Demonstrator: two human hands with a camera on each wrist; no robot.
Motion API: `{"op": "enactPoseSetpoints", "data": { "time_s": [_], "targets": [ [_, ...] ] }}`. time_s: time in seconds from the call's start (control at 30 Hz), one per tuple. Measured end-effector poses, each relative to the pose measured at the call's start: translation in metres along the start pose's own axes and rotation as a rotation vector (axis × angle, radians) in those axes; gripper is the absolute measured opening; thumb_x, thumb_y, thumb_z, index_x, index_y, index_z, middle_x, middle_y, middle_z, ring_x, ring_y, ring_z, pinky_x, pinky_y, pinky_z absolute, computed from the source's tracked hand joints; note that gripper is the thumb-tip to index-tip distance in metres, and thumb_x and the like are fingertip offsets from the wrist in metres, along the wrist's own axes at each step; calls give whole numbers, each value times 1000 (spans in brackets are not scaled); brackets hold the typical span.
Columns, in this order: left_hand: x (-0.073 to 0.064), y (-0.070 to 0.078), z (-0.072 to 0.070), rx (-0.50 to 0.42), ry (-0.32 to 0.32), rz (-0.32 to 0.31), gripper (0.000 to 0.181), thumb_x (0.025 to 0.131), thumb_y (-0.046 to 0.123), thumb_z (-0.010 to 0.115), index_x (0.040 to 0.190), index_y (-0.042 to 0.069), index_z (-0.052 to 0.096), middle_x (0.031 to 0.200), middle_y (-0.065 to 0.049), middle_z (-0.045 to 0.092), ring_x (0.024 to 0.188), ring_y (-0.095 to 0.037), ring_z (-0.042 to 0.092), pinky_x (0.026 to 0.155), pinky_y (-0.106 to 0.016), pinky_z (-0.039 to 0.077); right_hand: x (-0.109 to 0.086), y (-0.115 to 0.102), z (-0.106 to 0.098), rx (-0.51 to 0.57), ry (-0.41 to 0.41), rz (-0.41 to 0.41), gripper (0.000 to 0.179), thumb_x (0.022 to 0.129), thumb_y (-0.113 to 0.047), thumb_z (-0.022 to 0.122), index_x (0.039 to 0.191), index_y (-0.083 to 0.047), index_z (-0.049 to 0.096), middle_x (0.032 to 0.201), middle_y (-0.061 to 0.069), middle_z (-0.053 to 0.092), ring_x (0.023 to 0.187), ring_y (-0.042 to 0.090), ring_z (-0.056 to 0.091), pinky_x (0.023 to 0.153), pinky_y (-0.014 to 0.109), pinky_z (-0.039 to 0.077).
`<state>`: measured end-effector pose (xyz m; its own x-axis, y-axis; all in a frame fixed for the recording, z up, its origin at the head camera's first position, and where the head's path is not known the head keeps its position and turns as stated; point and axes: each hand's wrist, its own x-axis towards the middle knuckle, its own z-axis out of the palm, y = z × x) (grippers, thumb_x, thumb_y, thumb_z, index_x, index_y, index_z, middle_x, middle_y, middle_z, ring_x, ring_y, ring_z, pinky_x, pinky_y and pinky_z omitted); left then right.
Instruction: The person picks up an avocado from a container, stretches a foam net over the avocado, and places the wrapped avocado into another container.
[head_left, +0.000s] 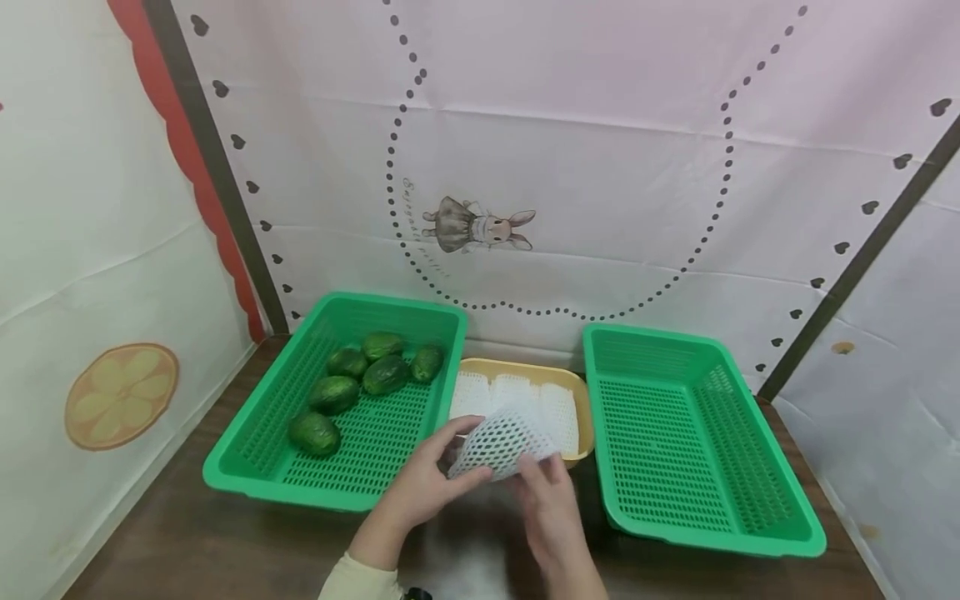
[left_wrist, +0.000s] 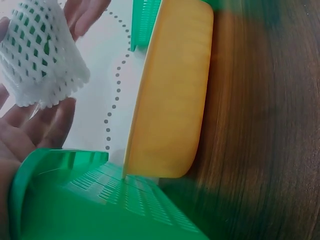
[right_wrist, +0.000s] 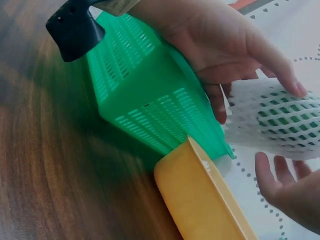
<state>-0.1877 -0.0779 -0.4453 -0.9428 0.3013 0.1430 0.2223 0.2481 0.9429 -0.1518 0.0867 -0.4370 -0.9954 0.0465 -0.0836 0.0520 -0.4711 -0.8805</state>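
Here, the left hand [head_left: 429,479] grips a foam net [head_left: 501,440]; the right hand [head_left: 552,508] touches it — grip unclear.

Seven fruits [head_left: 386,375], two baskets [head_left: 663,450], one tray [left_wrist: 170,90]

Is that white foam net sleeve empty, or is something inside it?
Something is inside: in both wrist views, green shows through the holes of the white foam net sleeve.

The left forearm [head_left: 381,537] slants toward one o'clock, the left hand [head_left: 427,481] gripping with its thumb [head_left: 470,482] stretched toward two o'clock, while the right forearm [head_left: 576,577] leans toward eleven o'clock, the right hand [head_left: 551,510] relaxed, fingers slightly bent.
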Motion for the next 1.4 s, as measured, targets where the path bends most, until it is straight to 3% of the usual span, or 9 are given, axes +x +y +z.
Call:
{"op": "enactPoseSetpoints", "data": {
  "time_s": [0.17, 0.33, 0.63, 0.7, 0.8, 0.97, 1.1, 1.27, 1.4],
  "targets": [
    [-4, -1, -6, -18, 48, -18, 57, 74, 24, 79, 124, 17, 51, 111, -5, 62, 89, -17, 58, 74, -28, 47, 4, 6, 8, -52, -75, 6, 74, 80, -5, 70, 138, -10, 24, 132, 14, 43, 117, 23, 47, 95, 34, 37],
    [-9, -4, -13, -64, 75, -26, 56, 67, 18, 83, 116, 16, 56, 95, -7, 64, 70, -15, 53, 62, -25, 44, 11, -4, 14, -152, -61, 37, 70, 79, -13, 73, 135, -9, 32, 127, 14, 49, 111, 25, 52, 91, 35, 40],
    [-7, -5, -12, -18, 128, -57, 51, 67, 16, 83, 112, 16, 59, 75, -1, 65, 69, -15, 58, 66, -29, 47, 24, -28, 7, -244, -162, 86, 69, 82, -15, 70, 135, -5, 27, 129, 16, 45, 107, 22, 54, 87, 37, 46],
    [-4, -6, -10, 39, 142, -50, 49, 69, 19, 82, 113, 19, 59, 81, 1, 65, 78, -16, 59, 75, -35, 47, 29, -41, 2, -255, -148, 56, 70, 82, -12, 69, 137, -7, 27, 128, 17, 46, 108, 23, 53, 89, 39, 45],
    [0, -7, -7, 154, 199, -40, 49, 72, 21, 80, 116, 18, 58, 112, -3, 58, 108, -24, 48, 90, -49, 37, 41, -69, -10, -276, -106, 5, 70, 82, -8, 68, 138, -9, 26, 129, 16, 46, 111, 26, 52, 92, 41, 43],
    [8, -8, -8, 282, 313, -196, 54, 81, 18, 72, 129, 9, 49, 141, -19, 28, 128, -40, 21, 93, -61, 31, 70, -120, -33, -390, -12, -13, 70, 85, -9, 66, 138, -7, 22, 131, 16, 44, 115, 30, 50, 93, 41, 42],
    [13, -7, -8, 351, 251, -302, 51, 86, 7, 61, 135, 4, 45, 143, -26, 28, 129, -45, 27, 93, -58, 35, 92, -147, -53, -464, 39, 16, 74, 88, -15, 63, 142, -5, 13, 137, 19, 39, 120, 31, 45, 97, 43, 38],
    [19, -5, -2, 425, 213, -304, 44, 88, 0, 53, 132, 2, 50, 142, -28, 30, 127, -45, 30, 82, -49, 43, 112, -163, -85, -529, 102, 65, 75, 90, -21, 61, 143, -6, 9, 140, 21, 32, 125, 32, 39, 102, 45, 32],
    [23, -3, 3, 461, 196, -294, 42, 89, 1, 52, 131, 2, 51, 141, -27, 31, 126, -46, 32, 91, -56, 38, 124, -166, -111, -620, 135, 108, 75, 91, -24, 59, 147, -7, 11, 142, 22, 26, 126, 35, 35, 102, 47, 31]
  ]
}}
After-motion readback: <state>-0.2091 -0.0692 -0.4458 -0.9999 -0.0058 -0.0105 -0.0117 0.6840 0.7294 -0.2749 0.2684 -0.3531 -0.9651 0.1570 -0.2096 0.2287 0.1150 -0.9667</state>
